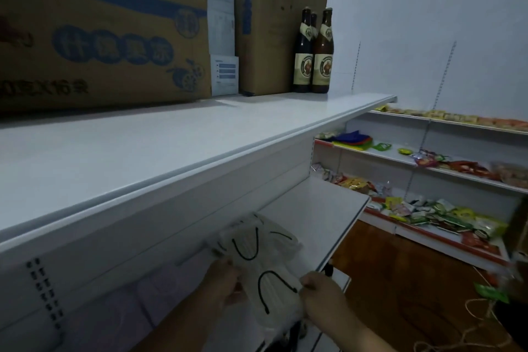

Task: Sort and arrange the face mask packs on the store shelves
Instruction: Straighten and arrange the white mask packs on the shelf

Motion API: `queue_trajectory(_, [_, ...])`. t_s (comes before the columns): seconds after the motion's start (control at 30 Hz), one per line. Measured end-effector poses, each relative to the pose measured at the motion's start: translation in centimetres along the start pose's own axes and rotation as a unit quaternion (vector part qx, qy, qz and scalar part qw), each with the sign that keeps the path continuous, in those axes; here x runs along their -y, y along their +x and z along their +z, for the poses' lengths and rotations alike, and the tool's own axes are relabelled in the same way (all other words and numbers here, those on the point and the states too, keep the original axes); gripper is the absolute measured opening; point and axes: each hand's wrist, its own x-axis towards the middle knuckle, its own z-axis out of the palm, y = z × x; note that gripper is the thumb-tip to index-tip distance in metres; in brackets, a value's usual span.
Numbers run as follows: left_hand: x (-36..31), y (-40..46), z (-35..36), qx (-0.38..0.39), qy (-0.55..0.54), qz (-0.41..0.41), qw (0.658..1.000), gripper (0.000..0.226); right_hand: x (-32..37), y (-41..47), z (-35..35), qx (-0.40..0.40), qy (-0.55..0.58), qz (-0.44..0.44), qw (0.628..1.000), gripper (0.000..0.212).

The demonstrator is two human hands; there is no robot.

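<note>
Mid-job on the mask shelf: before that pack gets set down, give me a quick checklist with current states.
1. Left hand holds the face mask pack at its left edge: ok.
2. Right hand grips the pack's right edge: ok.
3. Free space on the lower shelf beyond the packs already lying there: ok.
4. Lying packs squared in a neat stack: not ok, they overlap at angles.
5. Held pack sealed and undamaged: cannot tell, the picture is blurred.
6. Top shelf overhead, with cardboard boxes and bottles, leaves room for the hands: ok.
</note>
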Motion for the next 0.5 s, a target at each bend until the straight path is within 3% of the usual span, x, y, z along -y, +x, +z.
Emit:
queue_trajectory(0.13, [-0.1, 3.7, -0.4, -0.083, -0.012, 0.034, 0.996, 0.02, 0.9, 4.4, 0.6, -0.002, -0.099, -0.09, 0.991, 0.022])
queue_trajectory(0.33, [0.8, 8.7, -1.2, -0.22, -0.053, 0.05, 0.973, 0.014, 1.6, 11.0, 0.5, 0.061, -0.184, -0.197, 0.961, 0.028])
queue_trajectory(0.4, [1.1, 9.9, -1.3, -0.287, -0.052, 0.06, 0.955, 0.018, 1.5, 13.1, 1.0, 0.087, -0.215, -0.231, 0.945, 0.033])
queue_trajectory(0.5, [1.6, 11.6, -1.8, -0.32, -0.014, 0.083, 0.944, 0.03, 1.5, 15.9, 1.8, 0.145, -0.269, -0.247, 0.919, 0.038])
